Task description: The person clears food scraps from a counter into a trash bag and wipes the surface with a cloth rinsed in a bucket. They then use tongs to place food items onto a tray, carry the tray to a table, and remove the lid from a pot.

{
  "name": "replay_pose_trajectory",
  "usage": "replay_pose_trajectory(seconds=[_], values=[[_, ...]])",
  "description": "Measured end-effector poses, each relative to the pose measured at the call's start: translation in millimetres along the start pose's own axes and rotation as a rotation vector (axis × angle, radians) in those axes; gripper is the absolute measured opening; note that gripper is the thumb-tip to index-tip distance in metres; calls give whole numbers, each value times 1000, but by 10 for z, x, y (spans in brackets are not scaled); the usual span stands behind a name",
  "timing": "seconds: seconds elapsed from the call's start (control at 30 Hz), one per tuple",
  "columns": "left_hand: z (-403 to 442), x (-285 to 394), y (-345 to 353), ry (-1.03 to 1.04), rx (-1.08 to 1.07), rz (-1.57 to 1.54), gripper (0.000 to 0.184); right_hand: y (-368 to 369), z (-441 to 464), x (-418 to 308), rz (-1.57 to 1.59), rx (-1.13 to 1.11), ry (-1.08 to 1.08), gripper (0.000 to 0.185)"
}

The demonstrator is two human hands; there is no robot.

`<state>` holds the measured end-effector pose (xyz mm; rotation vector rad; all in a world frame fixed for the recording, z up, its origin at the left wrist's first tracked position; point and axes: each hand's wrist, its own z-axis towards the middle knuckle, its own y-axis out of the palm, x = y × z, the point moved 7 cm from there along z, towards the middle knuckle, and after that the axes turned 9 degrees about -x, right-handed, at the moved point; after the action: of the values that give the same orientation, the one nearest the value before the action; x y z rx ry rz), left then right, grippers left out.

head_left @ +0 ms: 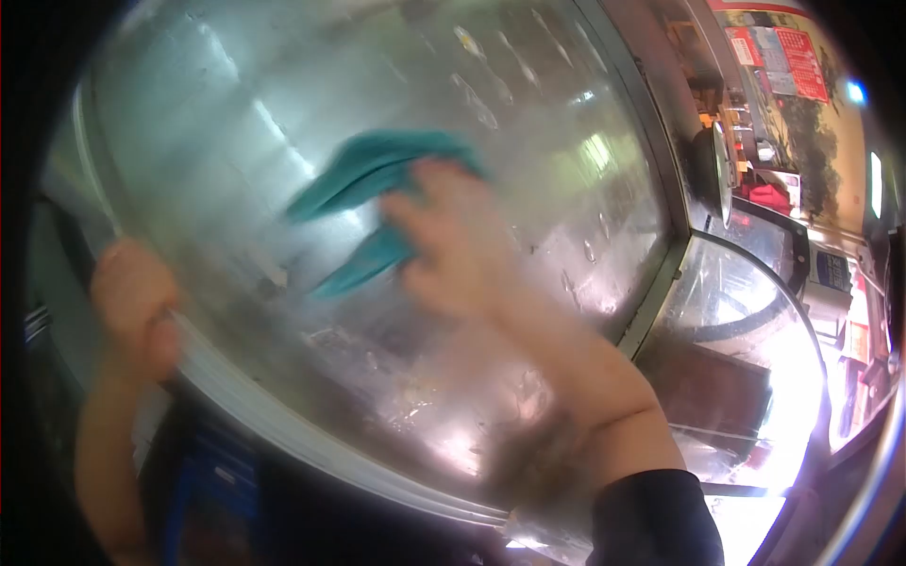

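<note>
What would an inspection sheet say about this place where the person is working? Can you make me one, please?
Surface: shiny metal sheet, with streaks and wet-looking spots.
Job's things: one teal cloth, bunched against the metal sheet.
Clutter: small things crowded at the far right, mostly too small to name.
Grippers: bare hands; right hand holds the teal cloth, left hand is curled on the pale rim. Both look blurry.
Cables: nothing seen.
Surroundings: clear curved panel at right; red paper on the wall.
</note>
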<state>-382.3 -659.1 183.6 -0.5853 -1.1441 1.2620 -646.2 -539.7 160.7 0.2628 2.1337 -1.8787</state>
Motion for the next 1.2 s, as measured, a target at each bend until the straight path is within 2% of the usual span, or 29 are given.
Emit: replay_pose_trajectory(seconds=[0.03, 0.07, 0.1, 0.13, 0.17, 0.23, 0.33, 0.4, 0.47, 0.6, 0.67, 0.7, 0.77, 0.8, 0.9, 1.03, 1.13, 1.2], values=[[-7, 7, 4, 0, -4, -14, 34, -94, -171, 452, -188, 66, 197, 59], [-6, -2, 14, -15, -27, -22, 36, -73, -573, 1132, -207, 113, 369, 63], [-6, -18, 18, -28, -51, -27, 37, -209, -970, 1637, -141, 123, 645, 63], [-13, -18, 11, -24, -55, -37, 37, -329, -1469, 1978, -15, 175, 868, 64], [-18, -15, 10, -22, -60, -29, 37, -253, -2097, 2352, -33, 253, 1039, 67], [-9, -24, 21, -13, -66, -37, 37, 4, -2983, 2545, -7, 342, 1354, 69], [-31, -18, -6, -16, -65, -29, 34, 202, -2837, 1945, 64, 303, 1421, 69], [-12, -20, -2, -2, -49, -50, 30, 285, -2418, 1422, 66, 264, 1331, 67], [-27, -26, 10, 2, -32, -31, 27, 307, -1742, 766, 82, 168, 1129, 66], [-35, 3, -41, 34, 26, -48, 20, 494, -90, -503, 39, -62, 402, 60], [-13, 19, -48, 37, 42, -47, 18, 474, 705, -995, 146, -30, 86, 49], [-21, 31, -64, 49, 65, -59, 17, 500, 1022, -1187, 168, -37, -63, 47], [-8, 37, -61, 44, 99, -53, 14, 630, 1427, -1417, 149, -171, -220, 45], [-20, 49, -82, 43, 152, -51, 12, 605, 1385, -1424, 136, -217, -238, 45], [-22, 50, -77, 60, 137, -63, 15, 613, 702, -1396, 26, -249, -261, 49], [-49, 54, -45, 61, 109, -69, 16, 634, -758, -1312, -10, -494, -44, 63], [-39, 50, -42, 57, 66, -76, 17, 694, -1808, -1238, -13, -550, 6, 62], [-31, 64, -66, 72, 82, -81, 19, 772, -2157, -1210, -11, -547, 22, 61]])
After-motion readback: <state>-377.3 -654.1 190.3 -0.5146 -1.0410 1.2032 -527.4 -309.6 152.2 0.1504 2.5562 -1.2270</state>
